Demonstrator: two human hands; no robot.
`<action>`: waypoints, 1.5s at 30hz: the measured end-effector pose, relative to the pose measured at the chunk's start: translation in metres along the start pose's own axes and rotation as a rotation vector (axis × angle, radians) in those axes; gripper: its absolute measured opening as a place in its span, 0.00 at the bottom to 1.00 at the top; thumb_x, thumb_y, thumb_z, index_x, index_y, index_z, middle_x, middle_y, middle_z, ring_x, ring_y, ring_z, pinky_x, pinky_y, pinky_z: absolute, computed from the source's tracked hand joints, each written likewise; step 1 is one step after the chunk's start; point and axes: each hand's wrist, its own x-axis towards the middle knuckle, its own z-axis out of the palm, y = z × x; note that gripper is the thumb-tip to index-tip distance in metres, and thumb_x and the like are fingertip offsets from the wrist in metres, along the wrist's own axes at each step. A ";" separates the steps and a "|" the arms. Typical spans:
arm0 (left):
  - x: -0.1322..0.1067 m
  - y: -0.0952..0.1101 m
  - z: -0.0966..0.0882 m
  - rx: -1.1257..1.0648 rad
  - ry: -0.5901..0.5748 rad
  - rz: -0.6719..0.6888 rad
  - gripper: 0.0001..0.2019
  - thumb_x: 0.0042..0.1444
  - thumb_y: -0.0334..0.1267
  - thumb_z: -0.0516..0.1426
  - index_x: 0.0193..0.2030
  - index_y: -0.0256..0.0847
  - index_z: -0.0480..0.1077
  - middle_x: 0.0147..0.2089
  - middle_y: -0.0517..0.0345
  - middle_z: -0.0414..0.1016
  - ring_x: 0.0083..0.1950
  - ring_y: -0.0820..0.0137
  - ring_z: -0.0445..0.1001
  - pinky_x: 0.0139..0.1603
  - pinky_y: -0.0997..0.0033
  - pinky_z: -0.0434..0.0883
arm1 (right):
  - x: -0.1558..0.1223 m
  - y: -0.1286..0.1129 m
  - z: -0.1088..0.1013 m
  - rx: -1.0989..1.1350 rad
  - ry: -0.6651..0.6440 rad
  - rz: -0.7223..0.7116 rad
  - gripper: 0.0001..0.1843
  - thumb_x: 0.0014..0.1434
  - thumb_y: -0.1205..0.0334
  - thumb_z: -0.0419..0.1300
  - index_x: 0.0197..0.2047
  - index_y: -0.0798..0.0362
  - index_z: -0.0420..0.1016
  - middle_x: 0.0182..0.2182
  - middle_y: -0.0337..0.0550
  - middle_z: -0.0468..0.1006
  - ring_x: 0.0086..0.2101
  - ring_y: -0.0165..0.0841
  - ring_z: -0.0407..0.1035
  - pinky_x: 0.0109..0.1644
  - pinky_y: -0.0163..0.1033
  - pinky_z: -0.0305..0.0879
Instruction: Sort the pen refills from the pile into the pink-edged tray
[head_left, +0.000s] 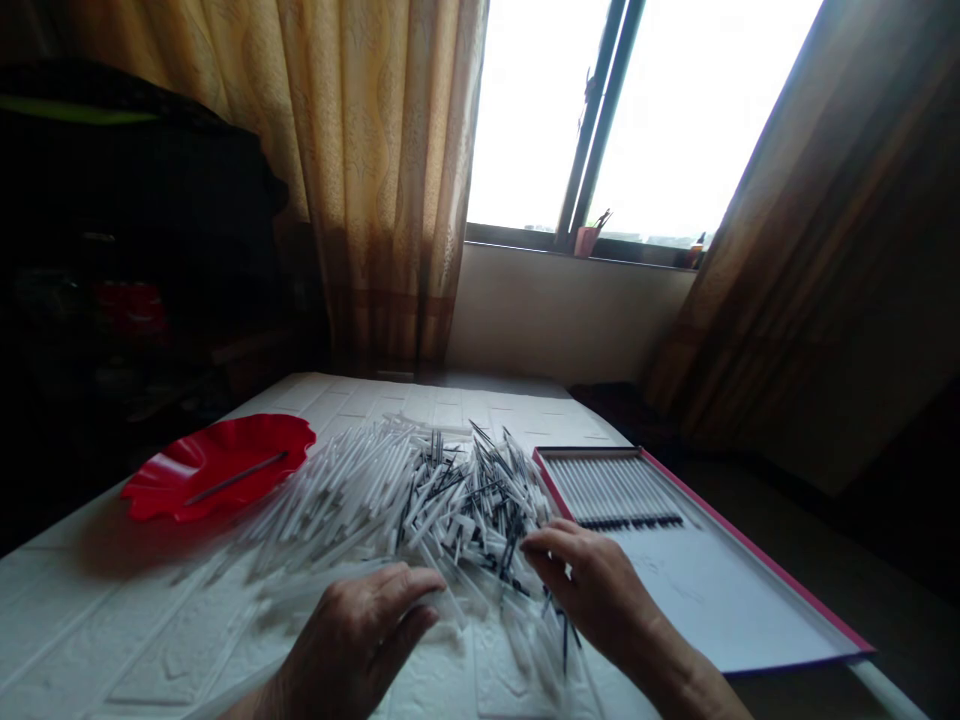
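Note:
A large heap of thin white plastic tubes point(341, 480) mixed with slim black pen refills point(487, 480) lies across the middle of the table. My left hand point(371, 625) is at the heap's near edge, fingers bent and thumb close to the index finger; anything between them is too blurred to make out. At the heap's right side, my right hand point(589, 570) has thumb and index finger drawn together beside dark pieces; what they grip is unclear. Right of it, a shallow red-edged box point(750, 590) holds a neat row of white pens with black ends point(611, 490) at its far end.
On the left stands a red wavy-rimmed plate point(172, 465) with one dark thin stick point(236, 478) in it. The white brick-patterned table point(165, 640) reaches toward the window wall. A small pink pot point(586, 240) sits on the sill between curtains point(382, 180).

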 end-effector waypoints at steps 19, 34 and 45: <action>-0.004 0.001 0.002 0.007 -0.037 -0.011 0.10 0.70 0.33 0.49 0.53 0.44 0.67 0.39 0.55 0.82 0.37 0.63 0.83 0.37 0.68 0.79 | 0.000 -0.012 0.014 -0.244 -0.223 0.096 0.08 0.57 0.70 0.59 0.33 0.51 0.78 0.36 0.43 0.80 0.34 0.36 0.75 0.34 0.37 0.59; -0.007 0.004 0.002 -0.107 -0.136 -0.050 0.12 0.71 0.35 0.49 0.57 0.46 0.66 0.38 0.57 0.81 0.34 0.65 0.82 0.34 0.70 0.77 | 0.000 -0.042 0.020 1.320 -0.234 0.400 0.14 0.46 0.56 0.70 0.31 0.56 0.76 0.24 0.40 0.80 0.18 0.23 0.66 0.18 0.26 0.51; -0.003 0.006 0.001 -0.116 -0.104 -0.054 0.09 0.69 0.33 0.50 0.51 0.45 0.68 0.38 0.57 0.82 0.38 0.64 0.83 0.39 0.68 0.78 | -0.002 -0.046 0.037 1.630 -0.295 0.590 0.24 0.40 0.51 0.79 0.31 0.57 0.74 0.19 0.31 0.68 0.18 0.17 0.55 0.20 0.25 0.39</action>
